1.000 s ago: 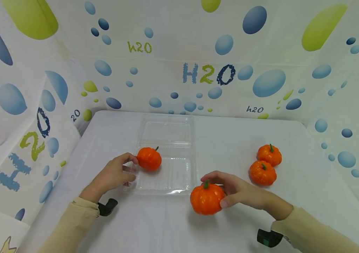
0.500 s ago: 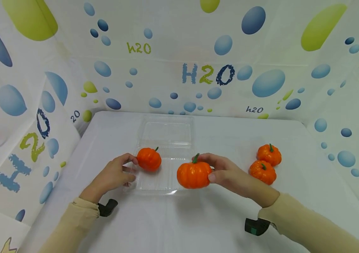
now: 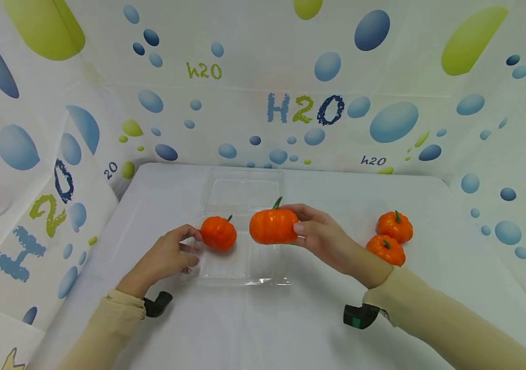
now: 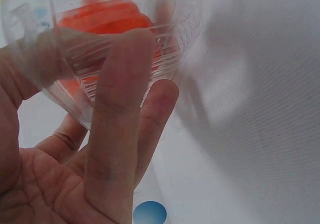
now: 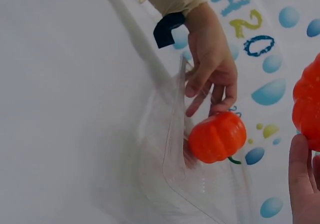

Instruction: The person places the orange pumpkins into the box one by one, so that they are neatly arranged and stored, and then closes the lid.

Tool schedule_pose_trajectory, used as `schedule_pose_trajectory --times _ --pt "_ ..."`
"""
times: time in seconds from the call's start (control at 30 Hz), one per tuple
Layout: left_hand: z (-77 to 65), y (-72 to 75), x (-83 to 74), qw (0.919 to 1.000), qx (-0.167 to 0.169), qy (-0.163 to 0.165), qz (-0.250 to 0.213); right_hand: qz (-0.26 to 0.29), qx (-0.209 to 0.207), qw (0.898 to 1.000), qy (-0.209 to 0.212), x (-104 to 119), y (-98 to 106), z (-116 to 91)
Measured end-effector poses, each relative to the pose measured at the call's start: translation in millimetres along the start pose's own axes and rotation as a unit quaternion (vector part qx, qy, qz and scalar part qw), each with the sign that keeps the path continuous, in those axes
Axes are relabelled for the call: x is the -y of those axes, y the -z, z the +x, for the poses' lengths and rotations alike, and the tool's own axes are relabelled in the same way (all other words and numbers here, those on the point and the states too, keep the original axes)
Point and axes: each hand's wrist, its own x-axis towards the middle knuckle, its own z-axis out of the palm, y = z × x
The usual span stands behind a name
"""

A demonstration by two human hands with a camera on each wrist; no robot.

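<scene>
My right hand point(image 3: 325, 236) grips an orange toy pumpkin point(image 3: 272, 226) by its right side, its green stem upright, over the right part of a clear plastic clamshell container point(image 3: 244, 281). The container lies with its lid folded back. At its left wall is my left hand point(image 3: 163, 257), fingers curled around the edge; in the left wrist view the thumb point(image 4: 120, 109) lies outside the see-through wall. A second toy pumpkin point(image 3: 218, 234) sits tilted in the container's left part, right by the left fingertips. The right wrist view shows that pumpkin point(image 5: 217, 137) and the left hand point(image 5: 212, 59).
Two more toy pumpkins point(image 3: 394, 226) stand close together on the white table point(image 3: 327, 329) at the right, beyond the right forearm. A sheet printed with bubbles point(image 3: 244, 103) hangs behind and at both sides.
My right hand has carried its pumpkin away from the table's near side, leftward and up to over the container. The left hand and the pumpkin beside it have stayed put.
</scene>
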Motion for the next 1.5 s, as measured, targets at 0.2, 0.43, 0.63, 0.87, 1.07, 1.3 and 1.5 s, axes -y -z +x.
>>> schedule_pose_trajectory --times 0.2,0.43,0.63,0.87,1.07,1.3,1.5 --pt "0.2 1.0 0.7 1.0000 0.000 0.000 -0.001 0.003 -0.035 0.999 -0.013 -2.1 -3.0 13.6" --pt "0.6 1.3 1.0 0.9999 -0.002 -0.008 -0.006 -0.038 -0.083 0.996 -0.023 -11.4 -5.5 27.3" --pt "0.5 0.4 0.2 0.9999 -0.004 -0.007 -0.007 -0.114 -0.115 0.987 -0.001 -19.3 -8.3 32.9" --pt "-0.5 0.0 -0.7 1.0000 -0.005 -0.006 -0.004 -0.197 -0.135 0.971 0.021 -25.8 -11.8 36.0" --pt "-0.5 -0.4 1.4 0.9999 -0.007 -0.008 -0.004 -0.248 -0.130 0.959 0.046 -32.6 -13.7 38.8" --pt "-0.3 -0.9 3.2 0.9999 -0.008 -0.014 -0.006 -0.372 -0.132 0.917 0.063 -38.0 -15.2 38.8" --pt "-0.3 -0.3 2.0 0.9998 -0.007 -0.017 -0.009 -0.444 -0.127 0.883 0.083 -43.7 -10.0 42.4"
